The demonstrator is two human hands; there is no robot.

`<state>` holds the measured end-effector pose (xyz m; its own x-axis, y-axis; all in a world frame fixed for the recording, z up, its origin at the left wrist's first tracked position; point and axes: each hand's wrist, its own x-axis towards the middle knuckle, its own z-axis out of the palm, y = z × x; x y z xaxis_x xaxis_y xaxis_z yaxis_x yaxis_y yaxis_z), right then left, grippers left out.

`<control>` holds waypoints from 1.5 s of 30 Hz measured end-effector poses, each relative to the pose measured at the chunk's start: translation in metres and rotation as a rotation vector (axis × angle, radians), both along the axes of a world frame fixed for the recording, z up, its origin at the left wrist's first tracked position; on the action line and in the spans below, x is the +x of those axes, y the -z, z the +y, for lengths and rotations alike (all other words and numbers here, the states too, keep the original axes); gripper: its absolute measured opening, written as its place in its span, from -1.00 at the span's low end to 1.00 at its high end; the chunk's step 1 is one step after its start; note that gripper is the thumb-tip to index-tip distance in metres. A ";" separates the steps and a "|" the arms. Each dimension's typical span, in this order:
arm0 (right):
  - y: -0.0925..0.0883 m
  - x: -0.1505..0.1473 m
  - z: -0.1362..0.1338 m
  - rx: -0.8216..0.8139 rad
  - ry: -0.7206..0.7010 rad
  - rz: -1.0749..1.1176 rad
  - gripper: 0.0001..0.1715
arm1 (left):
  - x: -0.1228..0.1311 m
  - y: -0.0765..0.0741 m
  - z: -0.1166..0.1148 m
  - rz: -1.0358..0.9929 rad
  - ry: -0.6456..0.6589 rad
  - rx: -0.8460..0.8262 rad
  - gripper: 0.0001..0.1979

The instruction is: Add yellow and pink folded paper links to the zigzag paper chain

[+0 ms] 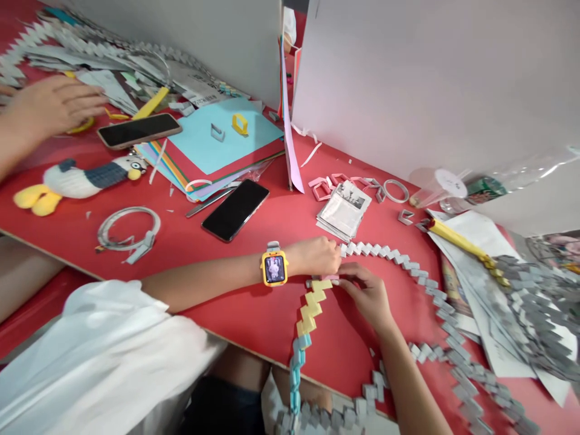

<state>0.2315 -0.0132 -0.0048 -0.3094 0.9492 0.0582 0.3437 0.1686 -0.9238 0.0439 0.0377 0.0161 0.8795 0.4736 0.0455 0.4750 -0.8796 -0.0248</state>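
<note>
The right hand has a narrow grip, thumb and fingertips pinching at a pink link; the left hand is curled over the same spot, and I cannot tell what its hidden fingers hold. The pink link sits at the yellow end of the zigzag paper chain, above the table and in from its near edge. It looks like a joining step: keep one grip steady on the last yellow link, ease the new one through evenly with the other, then press the fold flat so the zigzag stays tight. Pulling on one leg alone could tear or skew the paper.

Farther out, the blue part of the chain drops over the near edge, so its weight may tug at the joint; resting more of it on the table would help. The grey-white chain ends right by the left hand and is best kept from snagging. Toward the far edge, beside the folded newsprint, spare pink links are within easy reach.
</note>
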 end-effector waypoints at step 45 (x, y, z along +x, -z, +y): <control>-0.012 -0.012 -0.019 -0.441 0.058 0.548 -0.66 | 0.000 -0.023 -0.016 -0.775 -0.283 -0.529 -0.87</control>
